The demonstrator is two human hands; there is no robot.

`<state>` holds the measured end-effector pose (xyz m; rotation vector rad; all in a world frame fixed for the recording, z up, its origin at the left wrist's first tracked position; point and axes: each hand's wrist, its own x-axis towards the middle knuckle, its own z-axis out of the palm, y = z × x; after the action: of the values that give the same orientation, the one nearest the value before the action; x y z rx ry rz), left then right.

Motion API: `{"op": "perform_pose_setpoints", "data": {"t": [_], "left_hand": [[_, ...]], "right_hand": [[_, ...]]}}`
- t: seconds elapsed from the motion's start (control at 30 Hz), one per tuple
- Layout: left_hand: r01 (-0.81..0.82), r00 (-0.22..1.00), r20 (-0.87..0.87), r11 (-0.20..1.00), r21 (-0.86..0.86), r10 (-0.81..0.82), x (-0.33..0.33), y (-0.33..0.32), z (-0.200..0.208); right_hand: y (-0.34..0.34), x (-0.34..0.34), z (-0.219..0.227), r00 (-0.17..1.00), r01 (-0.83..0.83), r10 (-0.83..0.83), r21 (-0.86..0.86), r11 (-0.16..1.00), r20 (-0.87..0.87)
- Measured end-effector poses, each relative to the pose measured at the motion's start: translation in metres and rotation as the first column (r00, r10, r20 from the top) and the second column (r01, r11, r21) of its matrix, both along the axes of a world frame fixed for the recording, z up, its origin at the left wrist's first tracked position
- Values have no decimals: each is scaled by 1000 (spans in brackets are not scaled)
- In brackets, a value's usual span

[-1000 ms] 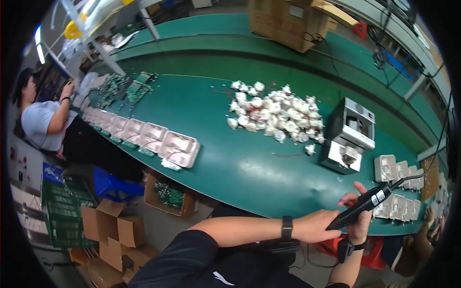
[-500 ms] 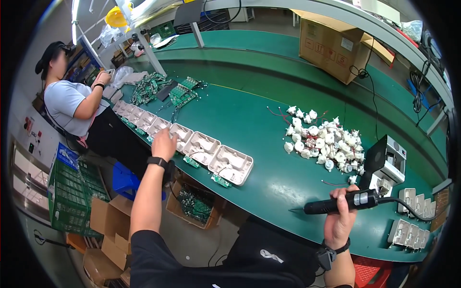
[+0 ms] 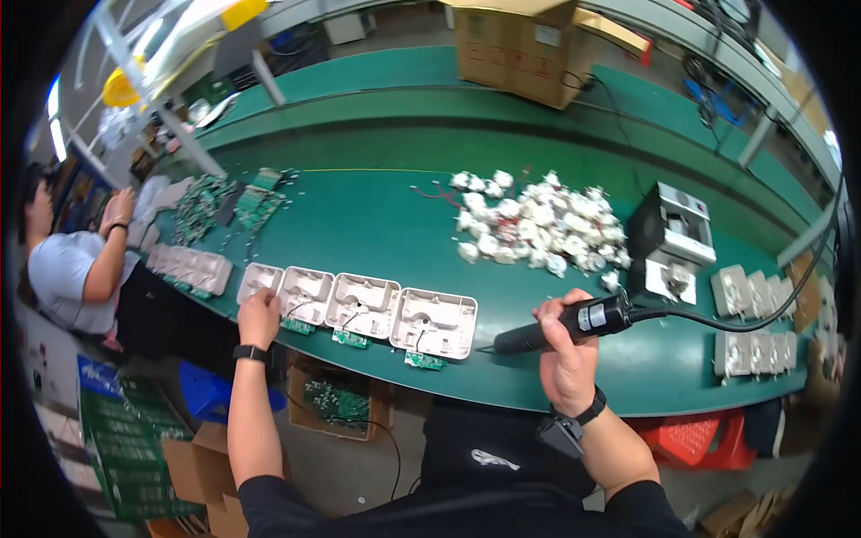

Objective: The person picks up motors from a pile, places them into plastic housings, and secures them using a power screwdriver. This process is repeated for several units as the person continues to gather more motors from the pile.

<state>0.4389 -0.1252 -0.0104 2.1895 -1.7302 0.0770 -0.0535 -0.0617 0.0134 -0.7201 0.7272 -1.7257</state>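
My right hand point(image 3: 567, 354) is wrapped round a black electric screwdriver point(image 3: 556, 330), its cord running off to the right and its bit pointing left at the row of housings. Several white plastic housings point(image 3: 439, 312) lie side by side along the table's near edge, with cables inside. Small green circuit boards point(image 3: 423, 360) hang from them on the near side. At the left end of this row, my left hand point(image 3: 259, 319) has its fingers closed on the near edge of the last plastic housing point(image 3: 260, 278); the fingertips are partly hidden.
Another group of housings point(image 3: 190, 267) lies further left, by a co-worker point(image 3: 76, 269). Green boards point(image 3: 204, 206) are heaped behind. White parts with red wires point(image 3: 543, 220) form a pile right of centre, beside a black-and-white machine point(image 3: 671, 242). More housings point(image 3: 755, 354) stand at far right.
The view has turned to the right. A gap has opened in the row of housings, with my left hand at the near group's left end. The screwdriver has come closer to the housings.
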Motion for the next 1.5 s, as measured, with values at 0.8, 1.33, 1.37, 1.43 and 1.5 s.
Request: {"op": "perform_pose_setpoints", "data": {"t": [0.8, 1.33, 1.37, 1.43, 1.5], "left_hand": [[416, 884, -229, 909, -17, -408, -346, 71, 18], [236, 708, -670, 969, -72, -223, -252, 67, -29], [229, 740, -645, 973, -26, -191, -255, 68, -26], [204, 799, -587, 977, 60, -131, -260, 68, -14], [240, 825, -536, 970, 47, -178, -256, 65, -5]], "right_hand": [[-93, -396, -27, 740, 403, -48, 385, 830, -671], [104, -282, -27, -107, 538, 61, -6, 843, -992], [107, -278, -29, -101, 546, 83, 14, 838, -991], [108, -271, -30, -88, 558, 118, 49, 828, -989], [104, -263, -20, -223, 551, 93, -47, 833, -970]]}}
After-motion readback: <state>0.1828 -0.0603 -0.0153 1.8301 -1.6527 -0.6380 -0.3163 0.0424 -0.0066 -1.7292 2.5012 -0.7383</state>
